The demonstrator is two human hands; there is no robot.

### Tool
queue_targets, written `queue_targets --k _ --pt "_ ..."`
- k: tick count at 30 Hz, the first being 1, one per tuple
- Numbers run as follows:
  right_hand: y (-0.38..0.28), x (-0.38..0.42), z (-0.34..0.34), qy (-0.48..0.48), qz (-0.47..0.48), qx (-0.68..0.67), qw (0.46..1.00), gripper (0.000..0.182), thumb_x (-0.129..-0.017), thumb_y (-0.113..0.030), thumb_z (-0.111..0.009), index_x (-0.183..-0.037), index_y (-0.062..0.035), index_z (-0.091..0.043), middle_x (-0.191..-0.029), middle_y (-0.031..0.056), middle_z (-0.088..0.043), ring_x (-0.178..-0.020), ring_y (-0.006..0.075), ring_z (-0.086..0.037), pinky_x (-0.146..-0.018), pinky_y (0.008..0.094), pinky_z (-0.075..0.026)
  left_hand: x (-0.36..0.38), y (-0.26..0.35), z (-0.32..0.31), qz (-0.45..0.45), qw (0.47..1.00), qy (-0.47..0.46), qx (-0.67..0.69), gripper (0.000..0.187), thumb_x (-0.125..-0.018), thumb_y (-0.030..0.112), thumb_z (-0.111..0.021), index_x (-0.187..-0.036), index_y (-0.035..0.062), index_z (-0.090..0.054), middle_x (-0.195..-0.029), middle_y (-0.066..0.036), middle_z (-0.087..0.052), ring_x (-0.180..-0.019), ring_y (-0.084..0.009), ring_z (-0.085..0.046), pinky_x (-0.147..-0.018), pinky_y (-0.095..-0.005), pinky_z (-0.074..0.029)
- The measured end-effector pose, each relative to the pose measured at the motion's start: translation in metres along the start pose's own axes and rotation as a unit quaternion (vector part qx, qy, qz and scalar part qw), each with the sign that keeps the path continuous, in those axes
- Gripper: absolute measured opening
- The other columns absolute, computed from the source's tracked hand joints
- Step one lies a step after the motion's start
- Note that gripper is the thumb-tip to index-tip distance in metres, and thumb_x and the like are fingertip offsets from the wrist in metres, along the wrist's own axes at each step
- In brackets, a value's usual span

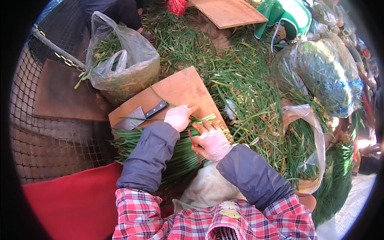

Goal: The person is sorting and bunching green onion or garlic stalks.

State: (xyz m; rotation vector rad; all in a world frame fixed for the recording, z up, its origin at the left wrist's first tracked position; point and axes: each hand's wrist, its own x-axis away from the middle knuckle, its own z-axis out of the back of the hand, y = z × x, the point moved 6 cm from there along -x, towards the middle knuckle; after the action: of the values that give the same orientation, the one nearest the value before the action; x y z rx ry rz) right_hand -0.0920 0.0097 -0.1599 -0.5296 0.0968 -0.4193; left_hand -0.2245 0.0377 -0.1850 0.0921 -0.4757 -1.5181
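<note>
A bundle of long green chives (176,154) lies across my lap and the near edge of a wooden board (182,90), pale stem ends to the right. My left hand (179,117), in a thin clear glove with bare fingertips, closes on its far side. Curled over the bundle near the stem ends is my right hand (214,141), gloved likewise, with soil-stained fingertips. A red tie (194,147) arcs around the bundle by my right thumb. On the board, beyond my left wrist, rests a cleaver (135,118) with a black handle.
A clear plastic bag (134,66) of greens stands at the back left. Cut leaves (244,88) litter the ground. More bagged greens (328,80) and an open bag (316,148) lie right. Another board (232,12) is at the back; a person's dark-clothed leg (124,14) shows upper left.
</note>
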Motion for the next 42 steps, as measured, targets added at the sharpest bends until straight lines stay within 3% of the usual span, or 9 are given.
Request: queue_targets --k 2,6,9,12,17,21,25,28,42 --pt "0.001 0.000 0.000 -0.009 -0.004 -0.002 1.000 0.020 -0.079 -0.035 -0.061 -0.087 -0.0168 -0.061 -0.131 0.0190 -0.046 -0.123 0.0449 -0.039 -0.101 0.0615 -0.023 -0.009 0.001 -0.002 0.022 0.995 -0.085 -0.051 0.050 -0.075 0.008 -0.060 -0.124 0.0144 -0.053 -0.101 -0.013 -0.064 -0.097 -0.0313 -0.060 -0.081 -0.0407 -0.048" --pt "0.001 0.000 -0.001 -0.012 -0.009 -0.009 1.000 0.020 -0.079 -0.035 -0.062 -0.087 -0.0167 -0.062 -0.131 0.0190 -0.046 -0.123 0.0442 -0.039 -0.101 0.0609 -0.023 -0.010 0.010 0.002 0.030 0.987 -0.092 -0.132 0.018 -0.078 0.017 -0.055 -0.088 0.0103 -0.068 -0.092 -0.011 -0.065 -0.094 -0.0296 -0.061 -0.076 -0.0407 -0.048" --pt "0.001 0.000 0.003 0.005 -0.006 -0.008 1.000 0.020 -0.078 -0.035 -0.063 -0.086 -0.0163 -0.062 -0.130 0.0182 -0.047 -0.122 0.0439 -0.041 -0.101 0.0607 -0.024 0.008 0.026 0.012 -0.038 0.967 0.026 -0.251 0.015 -0.077 0.018 -0.055 -0.073 0.0101 -0.067 -0.082 -0.009 -0.063 -0.087 -0.0279 -0.059 -0.072 -0.0396 -0.045" --pt "0.003 -0.001 0.001 0.007 -0.004 -0.009 1.000 0.021 -0.078 -0.035 -0.062 -0.086 -0.0159 -0.062 -0.130 0.0181 -0.047 -0.122 0.0438 -0.041 -0.101 0.0608 -0.024 0.036 0.027 0.013 -0.075 0.972 0.143 -0.172 0.014 -0.077 0.019 -0.056 -0.076 0.0105 -0.067 -0.076 -0.007 -0.060 -0.083 -0.0265 -0.055 -0.071 -0.0381 -0.043" --pt "0.000 0.000 0.002 0.000 -0.003 -0.002 1.000 0.021 -0.079 -0.035 -0.062 -0.086 -0.0155 -0.062 -0.130 0.0178 -0.047 -0.122 0.0435 -0.040 -0.101 0.0609 -0.024 0.058 -0.007 -0.012 0.068 0.964 0.227 0.117 0.018 -0.083 0.009 -0.056 -0.098 0.0050 -0.064 -0.088 -0.012 -0.065 -0.087 -0.0297 -0.061 -0.076 -0.0400 -0.047" --pt "0.000 -0.001 0.000 -0.022 -0.010 0.003 1.000 0.022 -0.079 -0.037 -0.061 -0.088 -0.0163 -0.062 -0.131 0.0178 -0.047 -0.124 0.0422 -0.039 -0.102 0.0597 -0.023 0.056 -0.046 -0.025 0.280 0.845 0.229 0.393 0.032 -0.080 0.007 -0.059 -0.110 -0.0012 -0.055 -0.087 -0.016 -0.066 -0.084 -0.0279 -0.064 -0.075 -0.0369 -0.050" --pt "0.002 -0.001 -0.002 0.006 0.001 -0.003 1.000 0.021 -0.078 -0.036 -0.063 -0.084 -0.0156 -0.061 -0.129 0.0176 -0.048 -0.122 0.0435 -0.040 -0.101 0.0611 -0.023 0.052 -0.050 -0.013 0.344 0.890 0.251 0.164 0.050 -0.063 0.019 -0.077 -0.105 -0.0023 -0.059 -0.084 -0.015 -0.067 -0.077 -0.0248 -0.065 -0.074 -0.0343 -0.049" --pt "0.001 -0.001 0.000 0.012 0.008 0.006 1.000 0.021 -0.077 -0.036 -0.063 -0.084 -0.0159 -0.061 -0.128 0.0175 -0.049 -0.122 0.0431 -0.041 -0.100 0.0610 -0.024 0.040 -0.056 -0.024 0.368 0.888 0.130 0.242 0.035 -0.062 0.021 -0.077 -0.089 0.0014 -0.066 -0.078 -0.015 -0.067 -0.078 -0.0265 -0.065 -0.072 -0.0358 -0.049" --pt "0.004 -0.001 0.004 0.068 0.022 -0.012 0.997 0.019 -0.075 -0.034 -0.066 -0.078 -0.0159 -0.062 -0.127 0.0135 -0.051 -0.121 0.0422 -0.042 -0.101 0.0600 -0.024 0.029 -0.039 -0.015 0.268 0.938 0.146 0.163 0.015 -0.075 0.018 -0.064 -0.084 0.0066 -0.064 -0.080 -0.016 -0.065 -0.081 -0.0317 -0.063 -0.071 -0.0414 -0.047"
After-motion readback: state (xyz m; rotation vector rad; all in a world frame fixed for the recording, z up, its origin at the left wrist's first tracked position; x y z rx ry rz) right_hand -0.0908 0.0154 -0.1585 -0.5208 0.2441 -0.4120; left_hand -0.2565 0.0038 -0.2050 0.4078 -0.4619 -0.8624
